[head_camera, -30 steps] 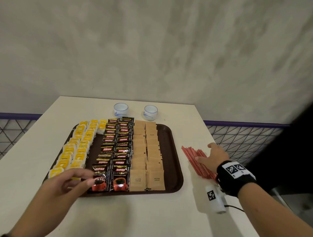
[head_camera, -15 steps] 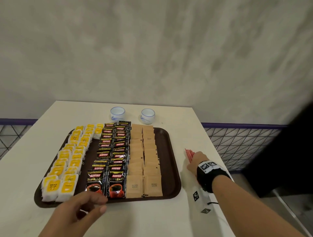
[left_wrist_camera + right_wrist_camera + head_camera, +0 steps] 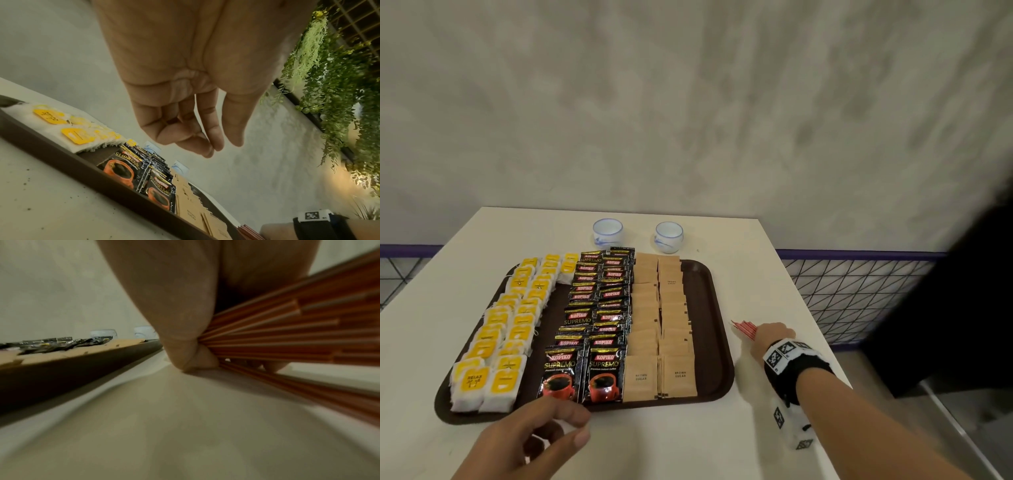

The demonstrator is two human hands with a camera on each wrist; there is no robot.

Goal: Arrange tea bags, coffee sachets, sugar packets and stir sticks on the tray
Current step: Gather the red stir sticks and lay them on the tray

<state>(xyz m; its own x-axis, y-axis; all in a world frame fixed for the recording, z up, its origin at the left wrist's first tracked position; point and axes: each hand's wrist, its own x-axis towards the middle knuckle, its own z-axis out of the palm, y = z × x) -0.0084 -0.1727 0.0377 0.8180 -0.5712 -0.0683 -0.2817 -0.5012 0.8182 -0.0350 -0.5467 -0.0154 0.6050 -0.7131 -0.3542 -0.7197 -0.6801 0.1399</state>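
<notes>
A dark brown tray (image 3: 705,308) carries rows of yellow-tagged tea bags (image 3: 506,325) on its left, black coffee sachets (image 3: 599,308) in the middle and brown sugar packets (image 3: 661,315) to their right. A bare strip runs along the tray's right side. On the table right of the tray, my right hand (image 3: 763,337) grips a bundle of red stir sticks (image 3: 743,330). The right wrist view shows the thumb (image 3: 185,345) curled round the fanned sticks (image 3: 277,337). My left hand (image 3: 580,426) hovers at the tray's front rim (image 3: 82,170), fingers (image 3: 216,142) loosely curled, holding nothing.
Two small white cups (image 3: 607,233) (image 3: 669,236) stand behind the tray on the white table (image 3: 654,445). The table's right edge runs just past my right wrist, with a mesh railing (image 3: 859,298) beyond. A grey wall is at the back.
My left hand drew back from the front sachets to just off the tray's rim. My right hand went from resting flat on the sticks to gripping them as a bundle.
</notes>
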